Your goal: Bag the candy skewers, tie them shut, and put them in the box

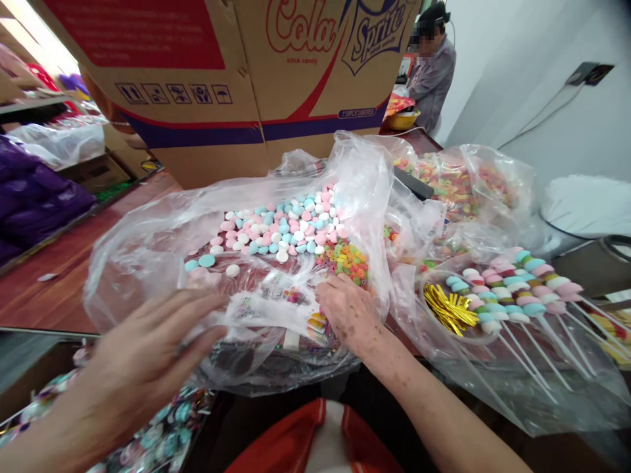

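My left hand reaches in from the left, slightly blurred, with fingers stretched out over the clear plastic sheet. No held thing shows in it. My right hand is closed, fingers bent down beside the gummy rings; what it pinches, if anything, is hidden. Between the hands lie small printed plastic wrappers. Beyond them on the sheet is a spread of pink, white and blue round candies. A few loose ones lie close to my left fingertips.
Candy skewers on white sticks lie at right beside gold twist ties in a round tub. Bagged gummies sit behind. A large carton stands at the back. Below left is a box of wrapped candies. A person works farther off.
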{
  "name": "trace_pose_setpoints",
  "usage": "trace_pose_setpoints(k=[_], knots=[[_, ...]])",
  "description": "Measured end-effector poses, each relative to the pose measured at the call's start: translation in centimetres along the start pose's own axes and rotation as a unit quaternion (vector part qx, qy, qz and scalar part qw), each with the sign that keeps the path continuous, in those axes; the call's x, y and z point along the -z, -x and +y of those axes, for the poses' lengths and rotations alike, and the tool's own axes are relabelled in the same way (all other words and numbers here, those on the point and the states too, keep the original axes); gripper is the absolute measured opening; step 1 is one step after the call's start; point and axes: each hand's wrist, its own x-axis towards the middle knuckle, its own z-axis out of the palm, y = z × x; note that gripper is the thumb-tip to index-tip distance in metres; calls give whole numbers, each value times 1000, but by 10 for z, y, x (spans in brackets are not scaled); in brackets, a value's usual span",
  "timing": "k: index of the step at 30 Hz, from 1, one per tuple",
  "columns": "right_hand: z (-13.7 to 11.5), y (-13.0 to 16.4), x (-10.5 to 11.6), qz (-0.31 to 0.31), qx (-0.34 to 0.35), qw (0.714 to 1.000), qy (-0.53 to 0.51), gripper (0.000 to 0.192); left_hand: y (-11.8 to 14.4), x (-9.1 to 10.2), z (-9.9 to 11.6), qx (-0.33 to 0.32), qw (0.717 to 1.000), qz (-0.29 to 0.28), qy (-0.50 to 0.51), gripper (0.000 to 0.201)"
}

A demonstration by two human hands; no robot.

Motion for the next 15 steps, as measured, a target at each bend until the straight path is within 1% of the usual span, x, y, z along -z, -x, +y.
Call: trace_pose_setpoints(k=[1,2,3,5,6,8,9,10,11,12,13,15], knots=[[-2,0,4,-1,6,1000,-3,15,-15,-13,10,-69,996,-41,-41,35],[-4,1,8,-1,11,1000,-9,16,-30,-27,18,-127,987,-59,-73,36],[-5,1,11,0,13,1000,-16,17,-43,-41,25,-163,979,-72,-102,34],[-6,2,16,7,11,999,-42,19,-65,-63,32,-181,966,-128,-134,24],[-5,3,18,16,8,998,-68,18,-74,-71,33,-174,964,-152,-129,21],[-2,4,19,43,-18,987,-152,9,-86,-77,31,-122,971,-195,-66,21],[0,5,19,51,-37,977,-205,13,-90,-77,29,-80,972,-221,-16,20],[2,6,18,52,-55,963,-260,21,-93,-75,27,-33,968,-246,39,19],[4,6,17,49,-69,947,-311,25,-95,-73,25,10,957,-273,94,18],[6,6,16,41,-77,930,-357,24,-96,-70,24,44,943,-297,143,17],[8,6,15,35,-76,914,-396,20,-96,-68,24,65,929,-314,183,16],[10,7,14,31,-71,889,-452,13,-95,-67,24,71,915,-326,227,14]])
